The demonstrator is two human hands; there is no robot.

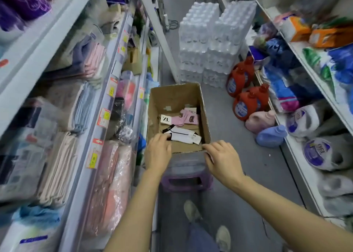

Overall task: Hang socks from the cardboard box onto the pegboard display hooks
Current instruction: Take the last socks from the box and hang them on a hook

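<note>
Left hand (pixel 158 150) reaches into the cardboard box (pixel 178 97), fingers curled down at the black cuff end of a white sock pair (pixel 186 137). Looks like a pinch on it, but the fingertips are hidden behind the knuckles, so can't say for sure. Right hand (pixel 221 157) sits on the box's near rim, at the right corner, fingers bent over the edge and gripping the cardboard.

Box is open-topped, standing in the aisle on a purple plastic stool (pixel 186 181), just in front of the person's feet. Inside, near the bottom: the white pair w/ its card label closest to the hands, then pink socks (pixel 183 119) w/ little bear patches farther back, next to a white card tag w/ black letters (pixel 165 119). Rest of the box floor is bare cardboard.

Left side: shelves (pixel 107 91) packed w/ folded towels in plastic wrap, price tags along the rails. Straight ahead: shrink-wrapped water bottle packs (pixel 210 39) stacked high. Right: red detergent jugs (pixel 245 100) on the floor, a pink one and a blue one lying beside them.
</note>
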